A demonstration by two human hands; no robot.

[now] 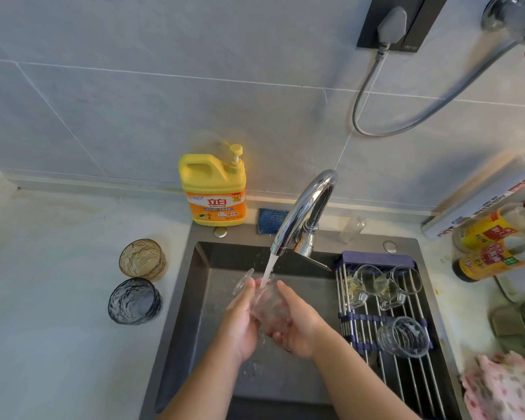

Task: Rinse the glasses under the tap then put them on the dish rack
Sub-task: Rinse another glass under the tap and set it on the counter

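Water runs from the chrome tap (pixel 303 213) into a clear glass (pixel 270 304) held over the dark sink (pixel 191 313). My left hand (pixel 240 322) and my right hand (pixel 297 322) both wrap around it. On the counter to the left stand an amber textured glass (pixel 142 259) and a grey-blue textured glass (pixel 134 301), both upright. The roll-up dish rack (pixel 406 377) spans the sink's right side and holds two small clear mugs (pixel 382 284) lying down, plus a clear tumbler (pixel 403 336) on its side.
A yellow dish soap bottle (pixel 212 189) and a blue sponge (pixel 270 221) sit behind the sink, with a small clear bottle (pixel 353 228) beside the tap. Sauce bottles (pixel 494 247) crowd the right counter. A pink floral cloth (pixel 503 386) lies at the lower right.
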